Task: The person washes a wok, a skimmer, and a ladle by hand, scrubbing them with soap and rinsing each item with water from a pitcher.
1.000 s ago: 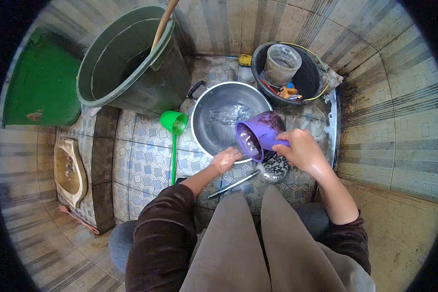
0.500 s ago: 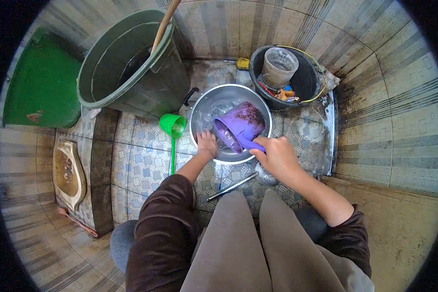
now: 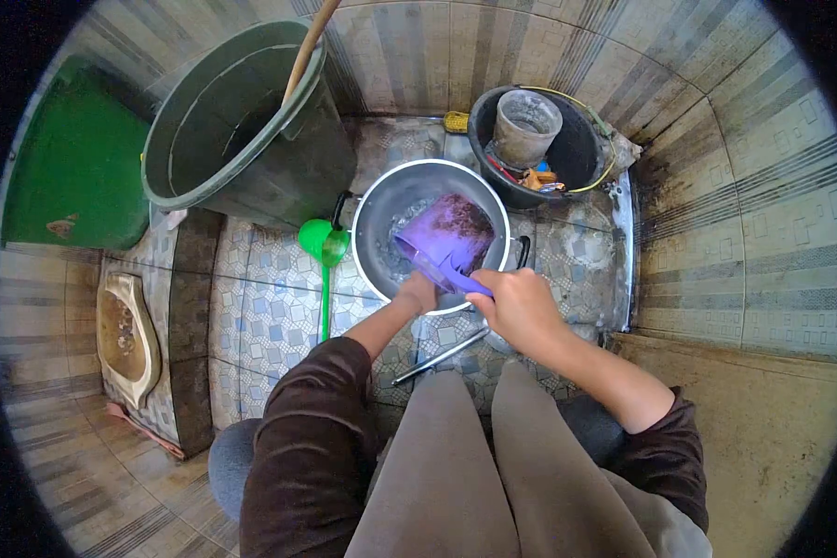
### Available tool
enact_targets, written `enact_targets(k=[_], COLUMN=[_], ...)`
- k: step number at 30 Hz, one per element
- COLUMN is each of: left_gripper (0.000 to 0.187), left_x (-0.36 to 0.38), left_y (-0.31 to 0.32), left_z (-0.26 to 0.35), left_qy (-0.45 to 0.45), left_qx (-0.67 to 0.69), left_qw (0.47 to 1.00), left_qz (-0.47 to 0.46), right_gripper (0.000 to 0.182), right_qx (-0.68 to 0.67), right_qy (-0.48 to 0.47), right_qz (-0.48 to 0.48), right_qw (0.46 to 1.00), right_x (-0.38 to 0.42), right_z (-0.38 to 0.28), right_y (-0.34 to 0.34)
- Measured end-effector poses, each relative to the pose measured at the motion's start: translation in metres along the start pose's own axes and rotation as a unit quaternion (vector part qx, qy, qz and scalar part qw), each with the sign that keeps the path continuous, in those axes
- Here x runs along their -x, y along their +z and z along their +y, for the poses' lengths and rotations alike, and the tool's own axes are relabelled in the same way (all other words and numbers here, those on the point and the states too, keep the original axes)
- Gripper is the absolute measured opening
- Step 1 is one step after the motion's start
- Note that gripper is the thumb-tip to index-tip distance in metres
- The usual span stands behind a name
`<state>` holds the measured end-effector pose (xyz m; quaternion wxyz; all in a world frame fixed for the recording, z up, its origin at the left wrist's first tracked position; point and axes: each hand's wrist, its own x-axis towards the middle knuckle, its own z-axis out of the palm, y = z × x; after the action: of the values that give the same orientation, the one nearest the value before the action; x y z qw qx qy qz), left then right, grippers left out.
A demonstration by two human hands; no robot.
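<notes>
A round metal pot [image 3: 374,265] with black side handles stands on the patterned floor, with some water in it. My right hand [image 3: 516,302] is closed round the handle of a purple dipper [image 3: 442,237]. The dipper lies tilted over the pot, its mouth toward the lower left, and dark stains mark its base. My left hand [image 3: 418,292] reaches over the pot's near rim, under the mouth of the dipper; its fingers are hidden there. Left of the pot is a green long-handled scoop [image 3: 325,298]. A metal rod [image 3: 442,356] lies on the floor near my knees.
A large grey-green bin [image 3: 298,177] holding a wooden stick stands at the back left, beside a green container [image 3: 79,177]. At the back right is a black bucket [image 3: 581,153] with a grey pail [image 3: 527,128] inside. A squat toilet [image 3: 126,339] is at the left.
The purple dipper has tipped further mouth-down and moved slightly left. My left hand has shifted right, beneath it. The camera view has moved a little.
</notes>
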<state>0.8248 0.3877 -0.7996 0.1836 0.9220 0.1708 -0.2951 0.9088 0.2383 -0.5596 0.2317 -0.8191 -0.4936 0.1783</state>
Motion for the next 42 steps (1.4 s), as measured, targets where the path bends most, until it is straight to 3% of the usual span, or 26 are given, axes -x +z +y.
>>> enact_targets(k=[1,2,4,5,8,13,30,34,35,37,38,40,42], left_gripper=[0.058,0.058,0.058,0.055,0.053,0.053,0.054,0.055,0.055,0.056,0.058,0.058,0.059], left_x=[-0.002,-0.006,-0.021,-0.015,-0.019,-0.043,-0.060,-0.058,-0.052,-0.031,-0.018,0.016,0.030], left_y=[-0.007,-0.002,0.009,0.012,-0.001,-0.014,-0.018,-0.034,-0.040,-0.050,-0.057,-0.078,-0.091], left_z=[-0.001,-0.007,-0.025,-0.018,-0.006,-0.021,-0.016,-0.045,-0.058,-0.086,-0.095,-0.104,-0.117], left_qy=[0.038,0.038,-0.053,-0.098,0.033,0.002,0.025,-0.003,-0.016,-0.052,-0.064,-0.067,-0.091], left_qx=[0.024,0.025,0.025,-0.020,-0.018,0.001,-0.011,0.051,0.069,-0.192,-0.355,-0.419,-0.384], left_qw=[0.997,0.997,0.978,0.962,0.992,0.979,0.978,0.982,0.983,0.973,0.928,0.866,0.866], left_qz=[-0.069,-0.068,0.201,0.254,0.121,0.204,0.207,0.184,0.170,0.116,0.088,0.263,0.307], right_gripper=[0.014,0.014,0.013,0.013,0.016,0.020,0.019,0.022,0.022,0.022,0.022,0.021,0.022], right_qx=[-0.004,-0.006,-0.001,0.003,-0.039,-0.080,-0.064,-0.045,-0.046,-0.061,-0.069,-0.079,-0.090], right_qy=[-0.004,-0.010,-0.012,-0.012,-0.039,-0.070,-0.130,-0.115,-0.112,-0.091,-0.098,-0.057,-0.072], right_qz=[-0.008,-0.015,-0.015,-0.016,-0.012,0.044,0.095,0.077,0.113,0.150,0.149,0.179,0.208], right_qw=[1.000,1.000,1.000,1.000,0.998,0.993,0.985,0.989,0.986,0.983,0.982,0.979,0.971], right_x=[0.001,0.002,0.004,0.005,0.007,0.005,0.002,-0.001,-0.002,-0.006,-0.008,-0.013,-0.020], right_z=[0.000,-0.001,-0.005,-0.007,-0.006,-0.006,0.004,0.007,0.010,0.014,0.014,0.012,0.013], right_y=[0.002,0.004,0.006,0.007,0.015,0.024,0.022,0.014,0.013,0.007,0.001,-0.011,-0.018])
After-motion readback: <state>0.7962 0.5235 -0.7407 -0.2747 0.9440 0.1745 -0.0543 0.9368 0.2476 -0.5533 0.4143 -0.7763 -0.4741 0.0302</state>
